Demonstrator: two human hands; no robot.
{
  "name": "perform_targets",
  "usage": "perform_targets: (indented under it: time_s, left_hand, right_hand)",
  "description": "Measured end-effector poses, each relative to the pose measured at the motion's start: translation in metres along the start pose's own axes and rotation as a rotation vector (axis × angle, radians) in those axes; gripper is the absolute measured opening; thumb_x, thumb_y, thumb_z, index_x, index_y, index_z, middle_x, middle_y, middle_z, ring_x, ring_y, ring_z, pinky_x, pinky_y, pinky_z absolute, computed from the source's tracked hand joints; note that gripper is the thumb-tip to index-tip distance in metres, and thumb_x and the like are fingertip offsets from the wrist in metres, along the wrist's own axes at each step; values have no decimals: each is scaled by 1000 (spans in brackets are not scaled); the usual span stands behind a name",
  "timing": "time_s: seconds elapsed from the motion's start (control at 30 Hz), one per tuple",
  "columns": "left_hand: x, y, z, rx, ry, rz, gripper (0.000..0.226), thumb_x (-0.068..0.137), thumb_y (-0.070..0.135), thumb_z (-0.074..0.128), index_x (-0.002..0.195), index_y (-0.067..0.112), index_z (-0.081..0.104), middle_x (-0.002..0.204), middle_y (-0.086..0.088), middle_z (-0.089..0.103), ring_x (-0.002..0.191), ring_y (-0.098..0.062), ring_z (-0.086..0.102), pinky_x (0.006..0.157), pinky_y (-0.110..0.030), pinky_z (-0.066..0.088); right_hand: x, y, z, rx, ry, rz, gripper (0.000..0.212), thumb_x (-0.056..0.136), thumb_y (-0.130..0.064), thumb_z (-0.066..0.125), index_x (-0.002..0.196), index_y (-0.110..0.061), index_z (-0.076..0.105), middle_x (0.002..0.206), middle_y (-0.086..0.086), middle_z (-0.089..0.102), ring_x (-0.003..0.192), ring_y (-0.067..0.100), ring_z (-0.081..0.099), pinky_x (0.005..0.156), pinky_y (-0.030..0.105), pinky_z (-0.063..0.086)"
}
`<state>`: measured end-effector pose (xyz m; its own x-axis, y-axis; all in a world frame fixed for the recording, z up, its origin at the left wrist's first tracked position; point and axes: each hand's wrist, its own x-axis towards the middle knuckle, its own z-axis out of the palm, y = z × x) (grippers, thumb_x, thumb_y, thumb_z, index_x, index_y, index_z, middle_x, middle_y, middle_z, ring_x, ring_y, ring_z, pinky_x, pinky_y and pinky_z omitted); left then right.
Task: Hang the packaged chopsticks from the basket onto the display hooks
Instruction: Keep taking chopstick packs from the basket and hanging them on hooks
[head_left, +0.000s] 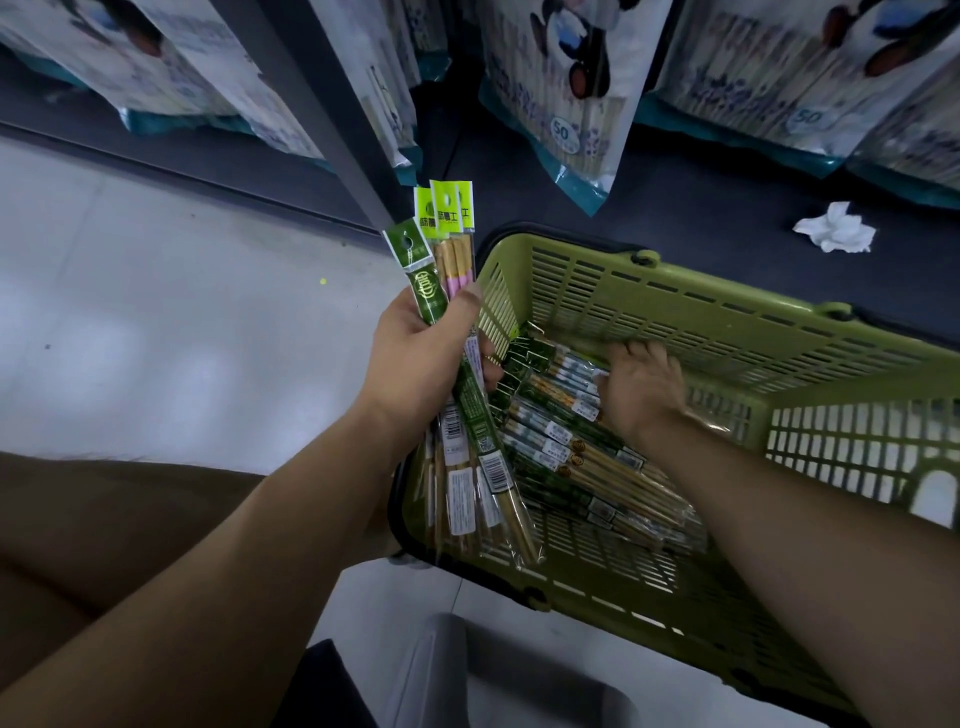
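Observation:
A green plastic basket (727, 332) lies on the floor, with several packaged chopsticks (576, 457) piled inside it. My left hand (415, 364) grips a bunch of chopstick packs (447, 223) at the basket's left rim, their green and yellow header cards pointing up. Reaching into the basket, my right hand (641, 387) has its fingers curled down on the packs at the top of the pile; whether it grips one is hidden by the back of the hand. No display hooks are in view.
Large bags of chopsticks (566, 93) hang or stand along the dark shelf base at the top. A crumpled white tissue (836, 228) lies on the dark surface at the right. A dark upright post (311, 104) rises left of the basket. Light floor spreads at left.

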<state>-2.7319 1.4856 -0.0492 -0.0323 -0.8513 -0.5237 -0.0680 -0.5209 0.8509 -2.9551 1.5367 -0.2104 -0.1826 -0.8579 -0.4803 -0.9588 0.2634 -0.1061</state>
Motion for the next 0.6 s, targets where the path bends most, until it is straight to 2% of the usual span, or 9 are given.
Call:
perform_targets:
  time_s: [0.07, 0.17, 0.3, 0.47, 0.6]
  left_hand:
    - [-1, 1, 0, -7, -1, -3, 17, 102, 31, 61, 105, 15, 58, 67, -9, 65, 51, -24, 66, 51, -30, 55]
    - [-1, 1, 1, -12, -1, -5, 19, 102, 30, 62, 108, 12, 58, 68, -10, 65, 52, -22, 66, 50, -29, 55]
    - [-1, 1, 1, -14, 1, -10, 23, 101, 31, 63, 112, 11, 58, 71, -10, 66, 53, -22, 67, 51, -29, 56]
    - [-1, 1, 0, -22, -15, -14, 18, 101, 33, 63, 108, 17, 56, 66, -5, 69, 56, -23, 69, 53, -31, 57]
    - [-3, 2, 1, -53, -10, -40, 23, 100, 37, 63, 110, 17, 58, 64, -1, 69, 58, -23, 68, 58, -33, 59]
  right_hand:
    - [1, -1, -2, -30, -18, 3, 38, 103, -39, 49, 131, -15, 61, 132, 12, 54, 125, 33, 44, 101, 39, 37]
    - [3, -2, -4, 69, -110, 15, 38, 104, -34, 52, 137, -15, 58, 137, 17, 48, 125, 36, 47, 101, 38, 43]
    - [2, 3, -5, 96, -76, -10, 29, 104, -29, 53, 127, -15, 63, 126, 16, 59, 116, 34, 56, 84, 33, 43]
    - [-10, 12, -21, 132, -61, 7, 24, 107, -27, 44, 121, -11, 56, 123, 19, 61, 111, 35, 59, 76, 34, 39]
    - [-35, 13, -58, 313, -12, -15, 18, 106, -27, 48, 112, -12, 56, 101, 17, 68, 91, 35, 64, 66, 35, 39]
